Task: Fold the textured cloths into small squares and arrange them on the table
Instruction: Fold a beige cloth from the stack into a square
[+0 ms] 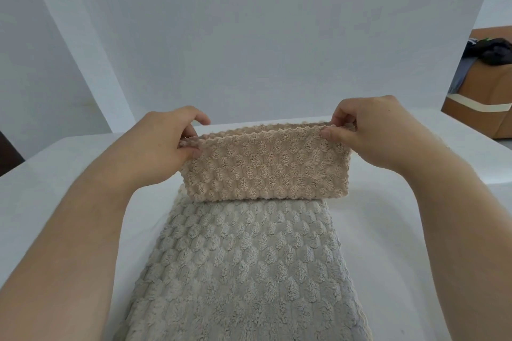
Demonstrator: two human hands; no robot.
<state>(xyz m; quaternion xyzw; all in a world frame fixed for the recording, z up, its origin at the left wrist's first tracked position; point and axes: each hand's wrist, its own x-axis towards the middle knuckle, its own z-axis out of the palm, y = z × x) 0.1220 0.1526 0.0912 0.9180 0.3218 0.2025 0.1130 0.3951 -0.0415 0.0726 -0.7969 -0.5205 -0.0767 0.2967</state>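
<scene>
the grey cloth (243, 271) lies nearest, spread flat on the white worktop (415, 202) and running away from the person, its near end cut off by the bottom of the view. at its far end the beige cloth (266, 171) is held upright, already doubled into a band with its long axis left to right. the left hand (166, 144) and right hand (368, 135) each grip one top corner, equally near it, so the band spans straight between them. the fingers (329, 134) are curled and pinch the layered top edge against the thumbs. judging by this, making a small square calls for bringing one short end across to the other. whether the band's lower fold rests on the grey cloth or hangs just above cannot be told, and its back layers are hidden.
</scene>
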